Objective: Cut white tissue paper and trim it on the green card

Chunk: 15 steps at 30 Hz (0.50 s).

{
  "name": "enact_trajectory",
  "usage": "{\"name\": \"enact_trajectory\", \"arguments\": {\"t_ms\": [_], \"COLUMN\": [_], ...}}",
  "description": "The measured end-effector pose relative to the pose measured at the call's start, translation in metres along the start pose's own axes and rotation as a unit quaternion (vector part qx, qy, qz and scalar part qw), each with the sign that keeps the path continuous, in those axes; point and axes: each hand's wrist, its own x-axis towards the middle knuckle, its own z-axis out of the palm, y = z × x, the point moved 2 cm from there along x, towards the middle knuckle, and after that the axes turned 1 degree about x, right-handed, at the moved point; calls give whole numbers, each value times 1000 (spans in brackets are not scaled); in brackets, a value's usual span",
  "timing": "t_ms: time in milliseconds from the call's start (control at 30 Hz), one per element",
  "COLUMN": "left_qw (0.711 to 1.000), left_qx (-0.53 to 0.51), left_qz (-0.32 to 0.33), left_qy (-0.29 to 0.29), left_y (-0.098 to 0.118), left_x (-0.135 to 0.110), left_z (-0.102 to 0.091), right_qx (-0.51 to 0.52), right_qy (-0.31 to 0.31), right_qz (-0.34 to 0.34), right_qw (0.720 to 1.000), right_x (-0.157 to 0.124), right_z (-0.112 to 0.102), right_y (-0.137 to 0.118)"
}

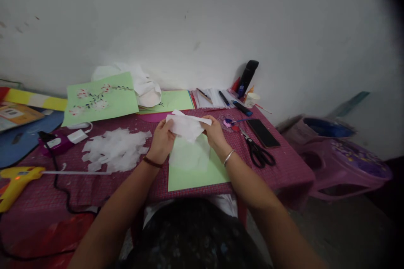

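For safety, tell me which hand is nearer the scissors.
Right. The right hand is left of the scissors; the left hand is farther left, across the white paper.

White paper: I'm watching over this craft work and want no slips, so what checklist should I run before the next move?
1. White paper held on both sides: ok, by left grip and right grip.
2. Green sheet bare: not ok, a thin white sheet lies on it.
3. Scraps off the green sheet: ok, piled left of it.
4. Scissors out of hand: ok.
5. Glue gun unlit: not ok, orange light showing.
6. Nozzle cool: cannot tell.
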Motion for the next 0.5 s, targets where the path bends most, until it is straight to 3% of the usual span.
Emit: {"name": "enact_trajectory", "arguments": {"t_ms": [167,333,500], "left_qw": [995,971,969], "left_qx": [-35,89,101], "left_qz": [-85,-203,-205], "left_qy": [-48,-93,-93], "left_y": [-8,-28,-29], "left_x": [-6,-21,-19], "left_z": [8,9,7], "right_qx": [50,80,114], "right_qy": [-17,-16,-2], "right_qz": [53,59,54], "right_qw": [997,995,992], "right_x": [-6,-8,-1], "right_z": [6,9,5], "right_y": [3,6,5]}}
